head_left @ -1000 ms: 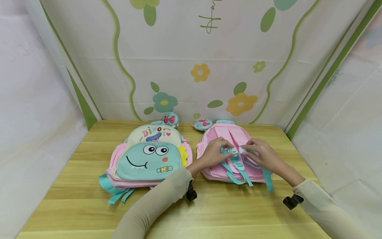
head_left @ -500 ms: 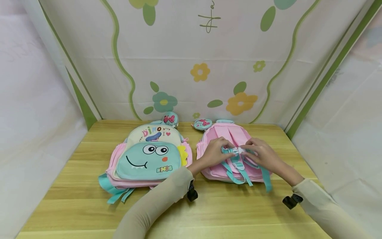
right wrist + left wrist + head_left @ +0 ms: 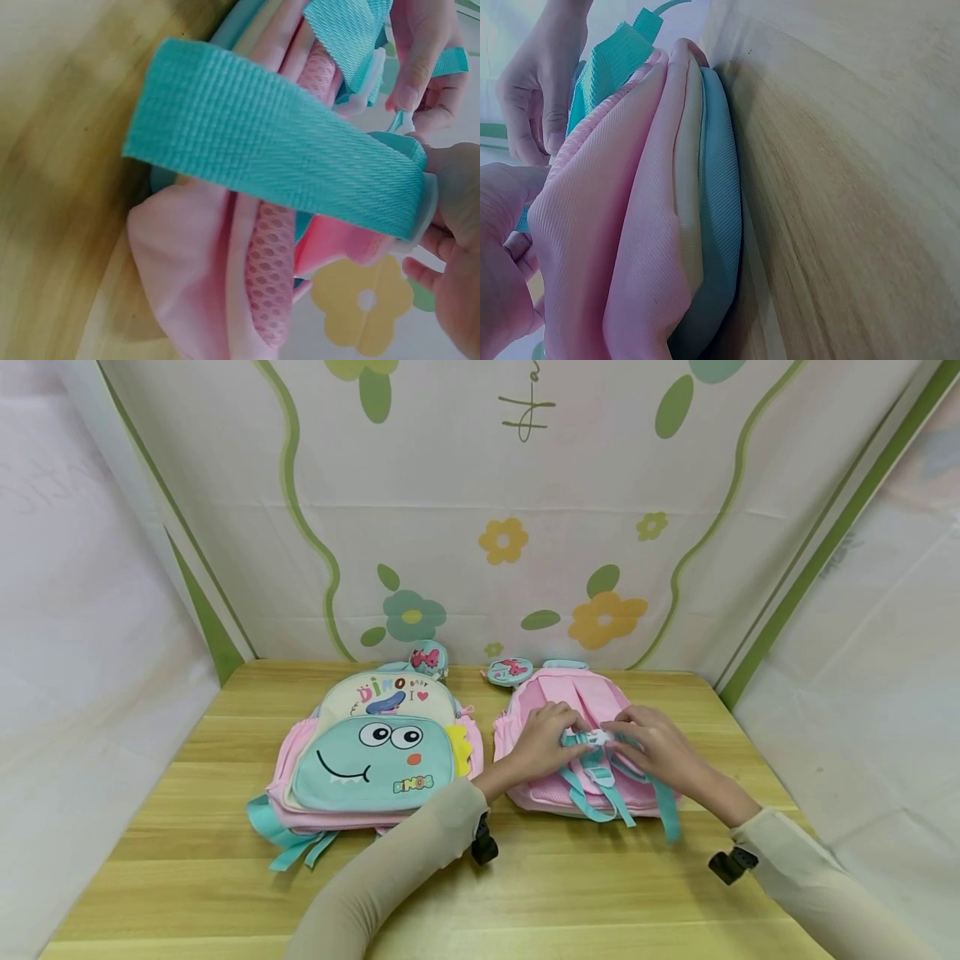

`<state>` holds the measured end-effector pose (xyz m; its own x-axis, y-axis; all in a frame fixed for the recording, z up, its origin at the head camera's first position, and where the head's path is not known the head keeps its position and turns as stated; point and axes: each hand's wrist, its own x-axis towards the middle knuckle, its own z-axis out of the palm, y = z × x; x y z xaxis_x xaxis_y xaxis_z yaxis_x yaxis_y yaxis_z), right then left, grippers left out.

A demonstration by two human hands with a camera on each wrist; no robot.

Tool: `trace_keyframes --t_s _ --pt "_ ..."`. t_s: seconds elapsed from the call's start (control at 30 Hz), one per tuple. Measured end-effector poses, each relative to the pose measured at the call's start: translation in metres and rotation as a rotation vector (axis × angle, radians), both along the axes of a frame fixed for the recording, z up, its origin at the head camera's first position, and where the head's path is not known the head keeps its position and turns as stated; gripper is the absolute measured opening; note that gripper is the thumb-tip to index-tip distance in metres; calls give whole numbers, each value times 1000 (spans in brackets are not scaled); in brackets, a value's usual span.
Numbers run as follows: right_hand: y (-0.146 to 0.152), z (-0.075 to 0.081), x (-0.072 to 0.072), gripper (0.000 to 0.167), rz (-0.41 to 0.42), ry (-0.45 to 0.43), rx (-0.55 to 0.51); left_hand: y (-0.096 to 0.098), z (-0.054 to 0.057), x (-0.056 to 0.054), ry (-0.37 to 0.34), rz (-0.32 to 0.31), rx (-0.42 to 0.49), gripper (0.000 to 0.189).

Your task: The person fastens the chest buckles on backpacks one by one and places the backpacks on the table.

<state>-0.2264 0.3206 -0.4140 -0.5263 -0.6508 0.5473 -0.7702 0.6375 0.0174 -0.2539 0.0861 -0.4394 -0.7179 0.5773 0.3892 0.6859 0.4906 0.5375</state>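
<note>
Pink fabric makes up the backpack (image 3: 588, 693) lying straps-up on the right side of the wooden table (image 3: 570, 893). Above its middle, the left hand (image 3: 540, 745) pinches the teal strap beside a white buckle (image 3: 597, 737), fingers narrowed; the right hand (image 3: 658, 747) pinches the buckle's other end between thumb and fingers. The two halves meet, but whether they are fastened I cannot tell. A loose teal strap end (image 3: 262, 142) hangs below the right hand.

To the left lies a second backpack (image 3: 372, 760), face up, printed "DINO BABY I" with a heart, and "DINOS" low on its teal pocket. Each bag has a round teal pouch (image 3: 510, 672) near its top. On the flowered backdrop (image 3: 420, 485), sideways script shows "Ha", cut off by the frame.
</note>
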Motion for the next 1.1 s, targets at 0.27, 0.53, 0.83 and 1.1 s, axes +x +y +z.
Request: trace_keyframes --t_s 0.27,0.53,0.83,1.1 --pt "0 -6 -1 27 24 62 -63 1 -2 0 43 -12 -52 25" --pt "-1 -11 1 43 46 131 -83 2 -1 1 91 -12 -85 25" --pt "-2 -14 2 43 43 133 -69 3 -1 3 137 3 -130 27" --pt "-3 -15 3 41 51 119 -77 2 0 4 114 -15 -88 27"
